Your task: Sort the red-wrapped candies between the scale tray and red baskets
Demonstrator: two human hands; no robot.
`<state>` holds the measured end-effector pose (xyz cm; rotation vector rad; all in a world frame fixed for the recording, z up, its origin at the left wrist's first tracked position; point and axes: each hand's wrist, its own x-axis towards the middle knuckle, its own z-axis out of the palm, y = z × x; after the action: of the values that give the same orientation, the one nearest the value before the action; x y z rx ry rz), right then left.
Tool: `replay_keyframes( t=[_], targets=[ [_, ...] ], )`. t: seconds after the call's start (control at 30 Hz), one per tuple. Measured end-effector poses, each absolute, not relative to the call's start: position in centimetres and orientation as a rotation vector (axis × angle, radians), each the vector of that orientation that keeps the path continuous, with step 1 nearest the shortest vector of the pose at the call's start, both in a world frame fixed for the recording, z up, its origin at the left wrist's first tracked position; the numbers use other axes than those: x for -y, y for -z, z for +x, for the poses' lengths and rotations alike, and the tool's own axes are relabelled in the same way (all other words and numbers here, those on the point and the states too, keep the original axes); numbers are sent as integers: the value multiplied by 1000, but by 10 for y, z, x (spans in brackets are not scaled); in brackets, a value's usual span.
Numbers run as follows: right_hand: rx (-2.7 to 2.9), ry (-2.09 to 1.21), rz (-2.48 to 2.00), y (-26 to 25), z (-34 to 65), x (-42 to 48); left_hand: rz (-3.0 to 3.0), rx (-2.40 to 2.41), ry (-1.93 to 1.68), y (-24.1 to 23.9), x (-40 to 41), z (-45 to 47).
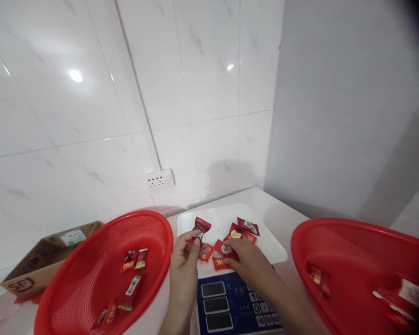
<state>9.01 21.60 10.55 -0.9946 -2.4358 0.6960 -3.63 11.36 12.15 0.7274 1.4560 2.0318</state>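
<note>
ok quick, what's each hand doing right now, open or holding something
Left hand: closed, pinching a dark red packet.
Right hand: fingers at a red packet on the white tray; grip cannot be told.

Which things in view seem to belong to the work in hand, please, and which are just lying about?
Seemingly in use:
red packet in the left hand
loose packets at the right hand
white tray
blue scale panel
probably both red baskets, holding similar packets

Apparently incidental:
cardboard box
wall socket

"SF" on cardboard box (43, 273)
</note>
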Motion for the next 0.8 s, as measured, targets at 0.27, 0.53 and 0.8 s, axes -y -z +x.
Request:
replay_keyframes(
  t=[0.27, 0.53, 0.8],
  targets=[
    [2274, -508, -1013, -99, 90, -226, 739, -1441, -2048, -123, -113, -36],
    [2483, -671, -870, -100, 81, -208, 762, -1455, -2047, -122, -113, -37],
    [2326, -784, -873, -103, 79, -208, 795, -1509, -2004, -120, -112, -39]
  ],
)
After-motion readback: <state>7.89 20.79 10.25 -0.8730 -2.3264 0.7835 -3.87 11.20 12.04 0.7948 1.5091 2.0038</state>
